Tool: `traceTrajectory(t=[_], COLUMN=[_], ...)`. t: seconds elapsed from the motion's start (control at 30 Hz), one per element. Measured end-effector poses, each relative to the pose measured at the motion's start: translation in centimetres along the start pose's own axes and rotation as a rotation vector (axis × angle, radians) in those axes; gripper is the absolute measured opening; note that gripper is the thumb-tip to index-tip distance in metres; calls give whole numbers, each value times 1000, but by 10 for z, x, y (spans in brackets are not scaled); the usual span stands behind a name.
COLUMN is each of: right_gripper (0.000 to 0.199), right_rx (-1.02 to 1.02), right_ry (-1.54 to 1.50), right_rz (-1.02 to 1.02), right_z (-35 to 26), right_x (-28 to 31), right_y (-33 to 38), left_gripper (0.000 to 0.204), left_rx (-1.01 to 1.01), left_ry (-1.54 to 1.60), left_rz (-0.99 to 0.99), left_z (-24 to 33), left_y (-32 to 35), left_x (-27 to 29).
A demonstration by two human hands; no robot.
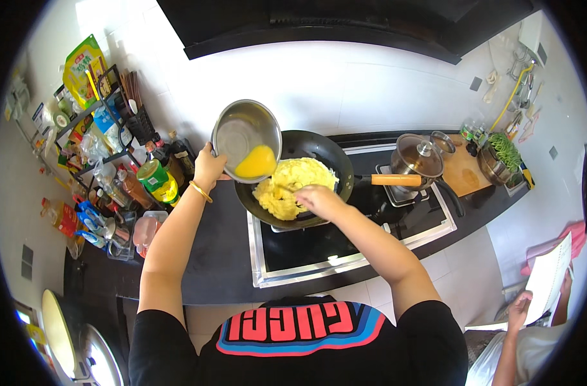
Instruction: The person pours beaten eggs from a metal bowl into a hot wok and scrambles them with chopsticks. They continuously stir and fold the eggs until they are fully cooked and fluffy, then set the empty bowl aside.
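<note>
My left hand (210, 166) grips the rim of a steel bowl (234, 132) and keeps it tilted over the left side of a dark wok (342, 174). Yellow beaten egg (257, 162) pools at the bowl's lower edge. Inside the wok lies a mound of soft, pale yellow scrambled egg (306, 172). Just above that mound, my right hand (319, 201) is closed. A thin utensil seems to reach from its fingers into the egg, but its kind does not show. The wok sits on the left burner of a black gas hob (306, 251).
A lidded pot (409, 157) stands on the right burner, the wok's wooden handle (396, 180) in front of it. Farther right are a cutting board (464, 170) and greens (499, 151). Bottles (158, 180) crowd the left. Another person's hand (518, 309) holds paper at lower right.
</note>
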State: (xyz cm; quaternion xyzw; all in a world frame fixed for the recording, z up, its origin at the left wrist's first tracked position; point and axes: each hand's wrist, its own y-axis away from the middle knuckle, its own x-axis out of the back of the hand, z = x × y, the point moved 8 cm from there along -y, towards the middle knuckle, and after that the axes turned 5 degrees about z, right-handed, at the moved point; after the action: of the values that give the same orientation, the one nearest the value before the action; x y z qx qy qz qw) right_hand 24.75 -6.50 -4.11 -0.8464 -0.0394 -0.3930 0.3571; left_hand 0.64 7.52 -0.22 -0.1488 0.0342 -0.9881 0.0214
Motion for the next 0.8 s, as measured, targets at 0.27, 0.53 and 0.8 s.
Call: traceTrajectory(t=[0.27,0.53,0.8], right_gripper=[20,19,19], right_rx=[99,-102,18], right_ry=[37,250,-24], right_rz=[-213,-233,38], right_z=[-46,9,8], right_x=[-3,28,-8], right_y=[5,-2,-10], left_gripper=[64,57,55], left_rx=[14,19,6], left_ry=[43,87,79], left_rz=[16,8,24], left_z=[1,2,-4], left_y=[6,14,8], left_x=[2,12,4])
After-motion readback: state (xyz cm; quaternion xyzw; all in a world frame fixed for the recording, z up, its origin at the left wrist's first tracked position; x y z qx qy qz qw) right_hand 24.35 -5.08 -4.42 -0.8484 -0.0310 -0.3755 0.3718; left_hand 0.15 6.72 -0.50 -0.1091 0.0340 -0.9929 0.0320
